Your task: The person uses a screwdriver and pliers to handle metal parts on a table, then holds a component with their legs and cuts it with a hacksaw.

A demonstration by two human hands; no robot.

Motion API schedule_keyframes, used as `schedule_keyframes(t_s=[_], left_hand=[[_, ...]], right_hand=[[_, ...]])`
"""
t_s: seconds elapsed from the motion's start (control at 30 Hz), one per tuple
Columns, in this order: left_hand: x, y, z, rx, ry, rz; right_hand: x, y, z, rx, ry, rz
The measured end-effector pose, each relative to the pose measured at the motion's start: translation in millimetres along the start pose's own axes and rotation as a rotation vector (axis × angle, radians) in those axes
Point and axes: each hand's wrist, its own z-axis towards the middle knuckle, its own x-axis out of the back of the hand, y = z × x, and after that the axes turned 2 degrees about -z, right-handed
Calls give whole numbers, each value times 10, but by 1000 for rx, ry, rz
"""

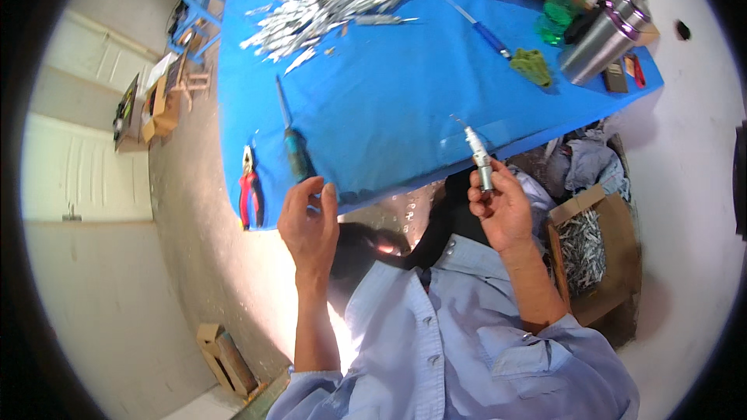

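Observation:
In my right hand is a slim silver cylindrical part with a pale ribbed middle and a thin tip, pointing up and away over the table edge. My fingers close around its thicker lower end. My left hand is at the table's front edge, fingers loosely curled, thumb apart, with nothing seen in it. Just beyond it lies a screwdriver with a teal handle, its shaft pointing away. To its left are pliers with red and dark handles. Farther back, a large pile of similar silver parts covers the blue-covered table.
At the back right are a blue-handled screwdriver, a green cloth piece, a green bottle and a steel flask. An open cardboard box of small metal pieces stands low at my right. A blue chair is at the far left.

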Motion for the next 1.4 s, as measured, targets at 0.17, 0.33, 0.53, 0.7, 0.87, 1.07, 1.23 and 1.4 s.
schedule_keyframes(t_s=[0.17,0.33,0.53,0.7,0.87,1.07,1.23,1.4], left_hand=[[-228,205,140,-64,-113,27],[-586,441,378,-201,-215,58],[-1240,875,810,-439,-347,125],[-1899,1114,1239,-739,-414,212],[-2432,1430,1594,-805,-519,336],[-2922,1404,1863,-897,-666,443],[-2838,1386,1840,-946,-609,441],[-2421,1464,1737,-851,-545,399]], right_hand=[[41,-78,16,34,-30,67],[197,-115,21,50,17,112],[367,-182,-10,70,73,147],[442,-182,-69,95,61,144],[534,-125,-89,81,70,202],[591,-229,-95,80,154,210],[670,-321,-47,115,143,177],[636,-350,-2,136,101,163]])
